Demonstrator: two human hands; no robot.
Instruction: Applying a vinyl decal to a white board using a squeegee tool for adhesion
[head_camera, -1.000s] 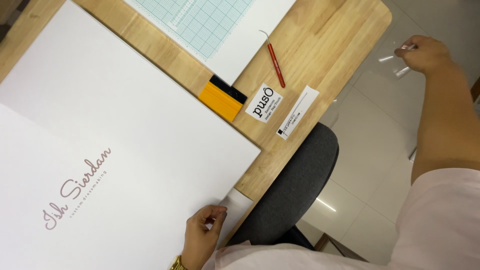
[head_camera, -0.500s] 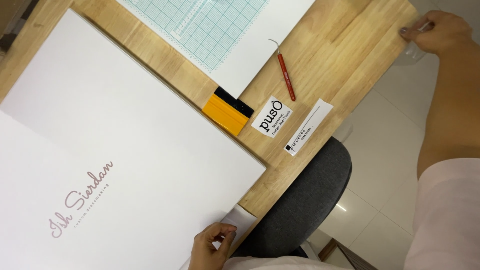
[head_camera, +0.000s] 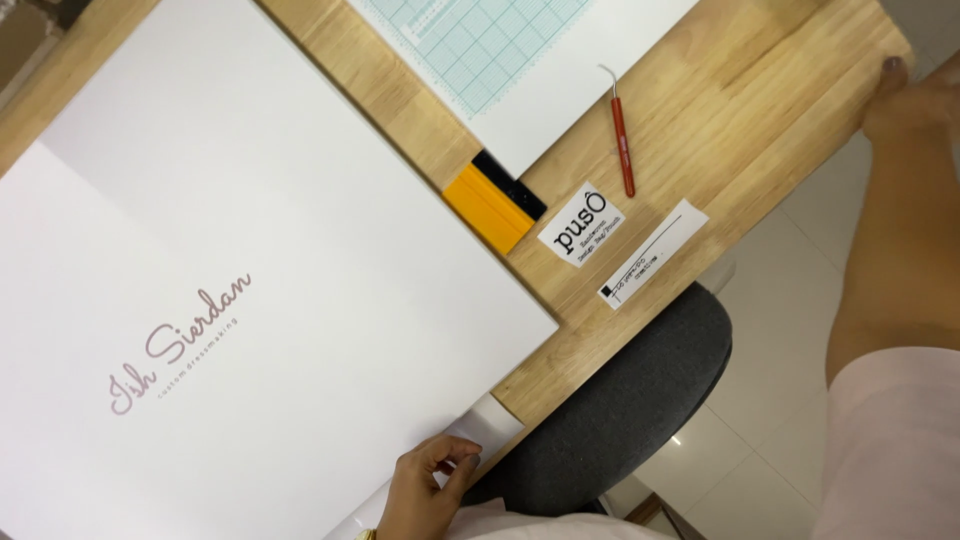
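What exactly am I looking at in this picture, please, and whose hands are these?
There is no machine here. One camera sits on a person's head and looks down, tilted, at a wooden table. The left hand pinches the near corner of a large white board bearing pink script lettering. The right hand rests at the table's far corner; whether it holds anything cannot be told. On the wood lie an orange squeegee, a red-handled hook tool, two small printed labels and a gridded cutting mat. A grey chair stands below.
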